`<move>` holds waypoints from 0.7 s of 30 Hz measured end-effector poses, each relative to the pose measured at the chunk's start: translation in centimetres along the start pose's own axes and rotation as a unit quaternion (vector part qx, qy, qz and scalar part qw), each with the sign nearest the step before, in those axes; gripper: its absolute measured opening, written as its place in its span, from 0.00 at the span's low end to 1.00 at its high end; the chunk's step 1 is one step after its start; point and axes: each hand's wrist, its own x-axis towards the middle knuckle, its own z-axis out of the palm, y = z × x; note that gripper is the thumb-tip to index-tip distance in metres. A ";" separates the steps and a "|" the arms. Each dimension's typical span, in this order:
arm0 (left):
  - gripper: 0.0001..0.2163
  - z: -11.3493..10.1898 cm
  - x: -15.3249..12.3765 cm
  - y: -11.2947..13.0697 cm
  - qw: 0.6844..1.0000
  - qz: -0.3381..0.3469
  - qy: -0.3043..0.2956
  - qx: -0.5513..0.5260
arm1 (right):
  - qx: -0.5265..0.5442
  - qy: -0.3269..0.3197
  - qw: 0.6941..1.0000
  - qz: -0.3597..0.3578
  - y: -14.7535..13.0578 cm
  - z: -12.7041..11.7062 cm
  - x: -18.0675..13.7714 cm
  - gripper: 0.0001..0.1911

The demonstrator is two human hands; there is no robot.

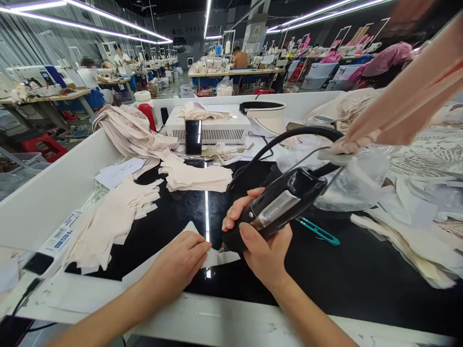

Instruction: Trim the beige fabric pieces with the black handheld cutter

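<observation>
My right hand (265, 253) is wrapped round a black corded handheld tool (277, 205) with a silver plate on its side. The tool's small metal tip points down at a thin white sheet piece (226, 258) on the black tabletop (347, 274). Pinched fingers of my left hand (181, 258) press on this white piece, just left of the tip; whether it is cloth or paper I cannot tell. Most of it is hidden under that hand. A thick black cable (285, 137) arches up from the tool's rear to a pale hanging cloth strip (405, 106).
Stacks of cut beige fabric lie at the left (104, 224) and back (195, 177). Teal snips (318, 231) lie right of the tool. Behind stand a phone (193, 137) and a white vented box (220, 130). Fabric and plastic bags (358, 178) crowd the right side.
</observation>
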 end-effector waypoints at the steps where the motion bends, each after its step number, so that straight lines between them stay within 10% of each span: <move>1: 0.10 0.0 0.0 0.1 1.000 -0.004 -0.002 -0.002 | 0.003 -0.001 1.000 0.001 0.0 0.1 0.0 0.20; 21: 0.08 -0.2 -1.2 0.2 0.999 -0.021 -0.036 0.000 | 0.032 -0.046 0.998 0.011 -0.7 -0.1 -1.8 0.19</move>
